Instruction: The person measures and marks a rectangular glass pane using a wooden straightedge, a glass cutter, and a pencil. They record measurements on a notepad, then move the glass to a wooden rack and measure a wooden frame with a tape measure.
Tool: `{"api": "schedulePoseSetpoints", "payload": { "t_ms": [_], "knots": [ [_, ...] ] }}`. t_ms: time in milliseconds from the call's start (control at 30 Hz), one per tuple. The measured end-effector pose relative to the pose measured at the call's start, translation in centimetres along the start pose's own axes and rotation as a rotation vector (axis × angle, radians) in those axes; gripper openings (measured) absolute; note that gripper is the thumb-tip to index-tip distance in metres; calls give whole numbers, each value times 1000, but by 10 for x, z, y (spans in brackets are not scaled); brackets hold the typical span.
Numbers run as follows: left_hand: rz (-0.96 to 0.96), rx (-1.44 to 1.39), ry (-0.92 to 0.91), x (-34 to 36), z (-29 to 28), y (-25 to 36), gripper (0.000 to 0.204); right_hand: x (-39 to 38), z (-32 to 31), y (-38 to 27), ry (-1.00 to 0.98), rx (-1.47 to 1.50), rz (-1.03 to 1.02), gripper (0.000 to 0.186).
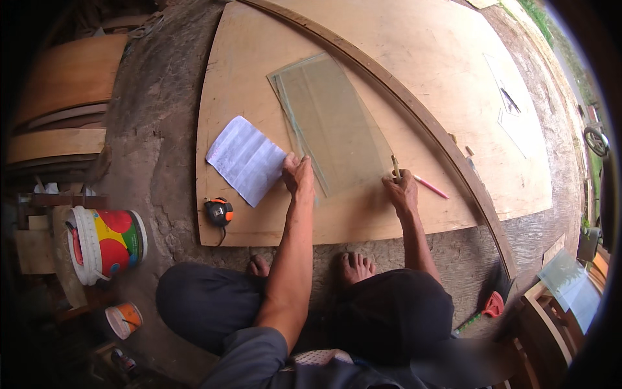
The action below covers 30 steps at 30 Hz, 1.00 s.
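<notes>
A greenish glass sheet (pixel 334 123), apparently with more than one edge along its left side, lies on a plywood board (pixel 414 52). My left hand (pixel 298 172) is closed at its left edge, touching or beside a creased white paper (pixel 243 155); what the fingers grip is unclear. My right hand (pixel 400 188), at the glass's near right corner, grips a slim brass-coloured tool (pixel 394 162) held upright. Just right of that hand lies a pink pencil (pixel 431 185). A black and orange tape measure (pixel 219 211) sits at the board's near left corner.
A long wooden strip (pixel 447 136) crosses the board diagonally. Small white cut pieces (pixel 508 126) lie right. Buckets (pixel 113 246) and stacked boards (pixel 68 78) stand left. A red-headed tool (pixel 494 305) and glass offcuts (pixel 567 285) are lower right. My bare feet are at the board's edge.
</notes>
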<state>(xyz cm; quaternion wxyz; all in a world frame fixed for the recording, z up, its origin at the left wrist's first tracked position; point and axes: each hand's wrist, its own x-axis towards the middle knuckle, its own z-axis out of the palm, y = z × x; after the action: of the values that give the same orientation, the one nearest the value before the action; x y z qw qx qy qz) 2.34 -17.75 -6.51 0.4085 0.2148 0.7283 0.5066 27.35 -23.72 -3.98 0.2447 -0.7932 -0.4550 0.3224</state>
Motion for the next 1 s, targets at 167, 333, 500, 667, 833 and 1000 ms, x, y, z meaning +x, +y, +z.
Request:
{"api": "schedulePoseSetpoints", "payload": {
  "t_ms": [167, 333, 500, 667, 833, 1000],
  "knots": [
    [-45, 148, 26, 13, -4, -1, 41, 7, -3, -2, -73, 109, 51, 35],
    [-106, 98, -53, 30, -10, -10, 24, 9, -15, -3, -219, 314, 77, 29],
    [-96, 61, -47, 30, -11, -22, 13, 0, -22, -7, -272, 481, 125, 22],
    [410, 433, 280, -8, -15, -18, 23, 0, -20, -8, -313, 526, 124, 19],
    [-211, -67, -105, -127, -17, -18, 37, 0, -20, -3, -328, 506, 106, 19],
    [-638, -644, -273, -177, 2, -33, 58, 1, -17, -2, -267, 500, 127, 20]
  ]
}}
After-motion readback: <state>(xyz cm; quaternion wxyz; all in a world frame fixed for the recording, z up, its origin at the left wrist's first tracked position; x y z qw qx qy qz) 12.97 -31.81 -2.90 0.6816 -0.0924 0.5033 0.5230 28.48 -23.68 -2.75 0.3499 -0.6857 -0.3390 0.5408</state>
